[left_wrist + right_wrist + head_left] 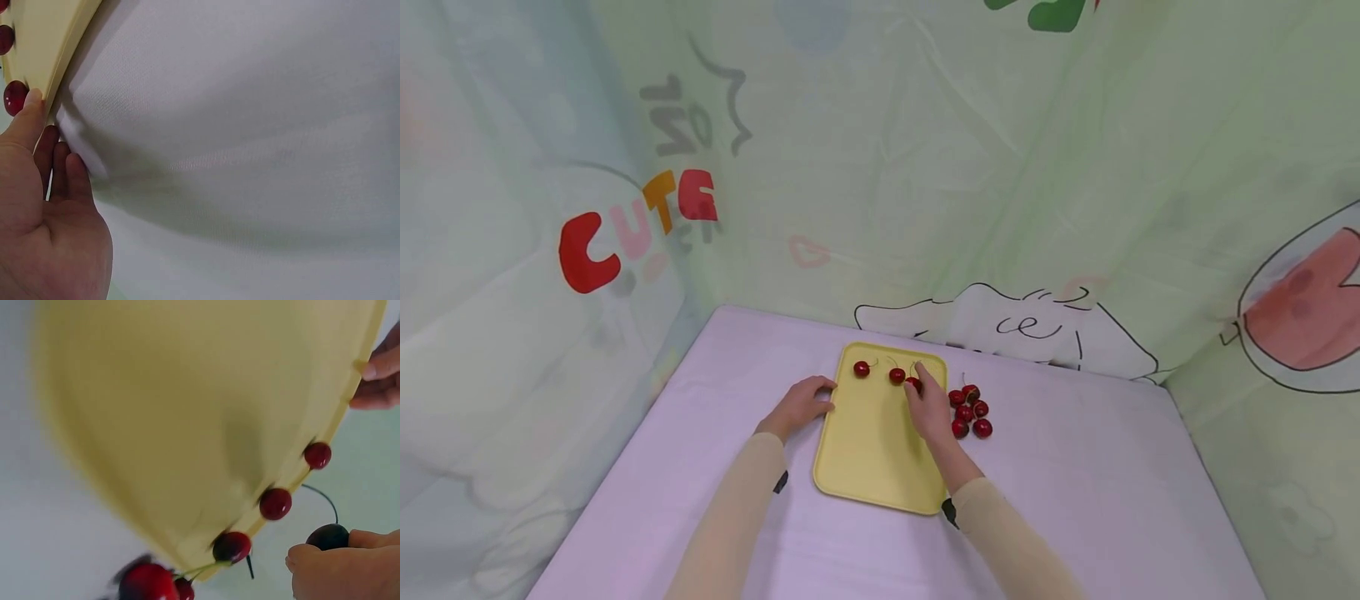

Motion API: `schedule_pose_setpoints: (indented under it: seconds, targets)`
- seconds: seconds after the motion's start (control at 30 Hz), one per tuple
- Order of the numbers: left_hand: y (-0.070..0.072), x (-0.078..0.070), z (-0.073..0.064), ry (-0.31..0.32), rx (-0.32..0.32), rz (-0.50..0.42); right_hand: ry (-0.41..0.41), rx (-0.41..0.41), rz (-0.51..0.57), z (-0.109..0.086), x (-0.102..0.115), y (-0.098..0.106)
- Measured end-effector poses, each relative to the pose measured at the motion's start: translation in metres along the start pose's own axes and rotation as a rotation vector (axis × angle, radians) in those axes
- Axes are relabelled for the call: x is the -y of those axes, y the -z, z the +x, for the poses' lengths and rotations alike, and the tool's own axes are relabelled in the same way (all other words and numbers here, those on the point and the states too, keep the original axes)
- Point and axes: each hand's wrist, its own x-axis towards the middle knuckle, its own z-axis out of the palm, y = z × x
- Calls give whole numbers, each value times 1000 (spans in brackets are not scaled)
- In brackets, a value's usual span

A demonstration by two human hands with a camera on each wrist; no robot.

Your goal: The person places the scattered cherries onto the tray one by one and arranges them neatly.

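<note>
A yellow tray [872, 450] with a raised rim lies on the table. My left hand [801, 406] holds its left edge, thumb on the rim [78, 25] and the other fingers against the outside. My right hand [931, 408] is over the tray's far right part. It pinches a dark cherry [329, 537] with a long curved stem between thumb and fingers. Three red cherries sit in a row along the tray's far end: one at the left [861, 368], one in the middle [897, 375], and a third [232, 547] closest to the right hand.
Several red cherries [964, 412] with stems lie bunched on the pale purple tablecloth [1075, 467], just right of the tray. Printed curtains [925, 167] hang behind and at both sides of the table.
</note>
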Motion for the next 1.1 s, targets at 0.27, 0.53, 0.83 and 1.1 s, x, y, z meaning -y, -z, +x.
schedule_pose_setpoints:
  seconds: [0.27, 0.53, 0.83, 1.1]
  targets:
    - [0, 5, 2, -6, 1, 4, 49, 22, -39, 0, 2, -37]
    - [2, 4, 2, -14, 4, 9, 64, 62, -28, -8, 8, -60]
    - [2, 1, 2, 9, 12, 2, 147, 45, -34, -10, 13, -79]
    - [1, 1, 4, 24, 15, -5, 157, 89, -123, -6, 13, -92]
